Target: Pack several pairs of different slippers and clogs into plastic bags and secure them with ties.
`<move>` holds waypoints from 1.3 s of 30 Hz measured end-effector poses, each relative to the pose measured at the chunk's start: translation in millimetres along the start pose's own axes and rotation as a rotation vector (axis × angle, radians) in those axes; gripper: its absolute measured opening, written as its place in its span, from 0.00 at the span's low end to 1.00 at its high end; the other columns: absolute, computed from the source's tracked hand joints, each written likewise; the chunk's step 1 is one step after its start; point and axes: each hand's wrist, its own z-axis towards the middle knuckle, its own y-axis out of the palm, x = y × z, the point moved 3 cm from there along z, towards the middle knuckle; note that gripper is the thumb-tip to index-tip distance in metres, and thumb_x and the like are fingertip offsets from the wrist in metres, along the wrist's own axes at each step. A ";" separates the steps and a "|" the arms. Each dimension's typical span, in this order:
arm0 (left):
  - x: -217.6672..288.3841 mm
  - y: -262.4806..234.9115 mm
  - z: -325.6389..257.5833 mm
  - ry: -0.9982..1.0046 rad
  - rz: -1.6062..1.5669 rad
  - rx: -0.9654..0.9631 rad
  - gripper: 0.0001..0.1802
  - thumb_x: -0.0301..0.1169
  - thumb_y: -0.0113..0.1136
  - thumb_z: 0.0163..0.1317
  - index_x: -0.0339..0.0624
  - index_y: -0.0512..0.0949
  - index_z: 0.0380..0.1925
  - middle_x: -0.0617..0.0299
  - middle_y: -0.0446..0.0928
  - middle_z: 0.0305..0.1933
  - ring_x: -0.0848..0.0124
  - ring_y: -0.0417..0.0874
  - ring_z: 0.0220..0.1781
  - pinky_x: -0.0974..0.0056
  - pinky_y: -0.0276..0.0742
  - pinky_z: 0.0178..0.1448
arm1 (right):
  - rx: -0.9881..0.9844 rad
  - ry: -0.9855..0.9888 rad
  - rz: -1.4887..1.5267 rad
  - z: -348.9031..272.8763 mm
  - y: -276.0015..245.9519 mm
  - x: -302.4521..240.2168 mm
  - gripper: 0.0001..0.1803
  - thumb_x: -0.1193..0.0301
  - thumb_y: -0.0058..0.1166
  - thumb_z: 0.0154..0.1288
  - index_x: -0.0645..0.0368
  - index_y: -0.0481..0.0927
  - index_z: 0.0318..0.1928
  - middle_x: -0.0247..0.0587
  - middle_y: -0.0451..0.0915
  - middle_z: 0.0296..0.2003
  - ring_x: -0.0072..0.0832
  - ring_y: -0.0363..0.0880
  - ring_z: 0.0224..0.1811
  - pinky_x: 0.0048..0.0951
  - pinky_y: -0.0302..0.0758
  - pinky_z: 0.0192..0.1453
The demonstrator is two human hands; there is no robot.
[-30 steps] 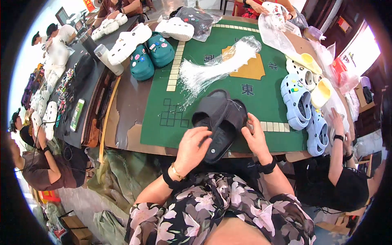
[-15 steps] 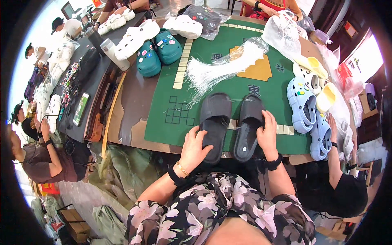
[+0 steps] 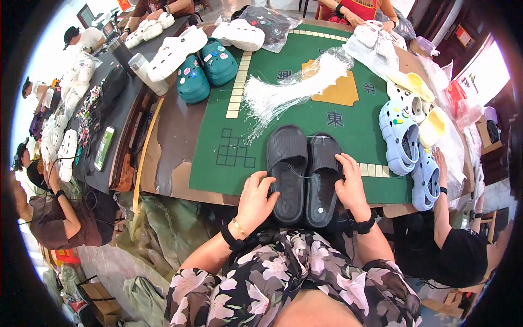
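A pair of black slide sandals lies side by side at the near edge of the green mat, toes pointing away and heels over the edge. My left hand [image 3: 255,197] holds the outer side of the left slide [image 3: 287,147], fingers bent and thumb at its footbed rim. The right slide [image 3: 323,155] sits close against it, with my right hand [image 3: 351,188] on its outer edge, fingers along the strap's side. A thin clear tag loop lies across the right slide's strap. Beyond the sandals lies a bundle of white plastic tag fasteners [image 3: 294,84].
Teal clogs [image 3: 193,82] with charms and white clogs [image 3: 177,52] stand at the far left. Light-blue clogs [image 3: 399,139] and yellow clogs [image 3: 433,128] line the right, beside a co-worker's hand [image 3: 440,166]. A bottle [image 3: 147,73] and a phone [image 3: 104,148] are on the dark left table.
The right slide has moved left against the left one, my right hand moving with it. Both slides are slightly nearer to me at the heels.
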 end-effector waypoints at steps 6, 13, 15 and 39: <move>44.7 15.0 24.0 0.122 0.014 -0.147 0.14 0.31 0.62 0.59 0.44 0.77 0.46 0.57 0.75 0.31 0.58 0.81 0.34 0.57 0.77 0.37 | 0.087 -0.075 -0.031 0.7 3.1 -8.8 0.33 0.86 0.45 0.47 0.59 0.73 0.59 0.51 0.67 0.61 0.50 0.64 0.65 0.44 0.61 0.71; 46.5 47.6 41.3 0.211 0.197 -0.297 0.07 0.28 0.57 0.55 0.44 0.74 0.34 0.58 0.76 0.30 0.59 0.82 0.36 0.55 0.78 0.40 | 0.309 -0.306 -0.019 -16.5 -3.2 -41.5 0.19 0.86 0.53 0.51 0.61 0.81 0.45 0.46 0.78 0.42 0.44 0.77 0.46 0.40 0.75 0.49; 43.1 46.1 41.7 0.212 0.144 -0.299 0.07 0.27 0.57 0.53 0.44 0.74 0.34 0.58 0.75 0.30 0.58 0.81 0.37 0.54 0.77 0.43 | 0.069 -0.207 0.141 -21.1 3.5 -40.4 0.19 0.86 0.53 0.54 0.60 0.81 0.47 0.44 0.79 0.34 0.39 0.80 0.35 0.36 0.77 0.39; 7.9 5.4 40.5 0.203 -0.168 -0.008 0.08 0.27 0.62 0.57 0.45 0.80 0.37 0.60 0.76 0.31 0.59 0.80 0.36 0.57 0.76 0.43 | -0.036 -0.131 -0.102 -10.8 28.4 -43.3 0.07 0.68 0.58 0.62 0.58 0.83 0.36 0.45 0.83 0.31 0.45 0.82 0.32 0.40 0.78 0.36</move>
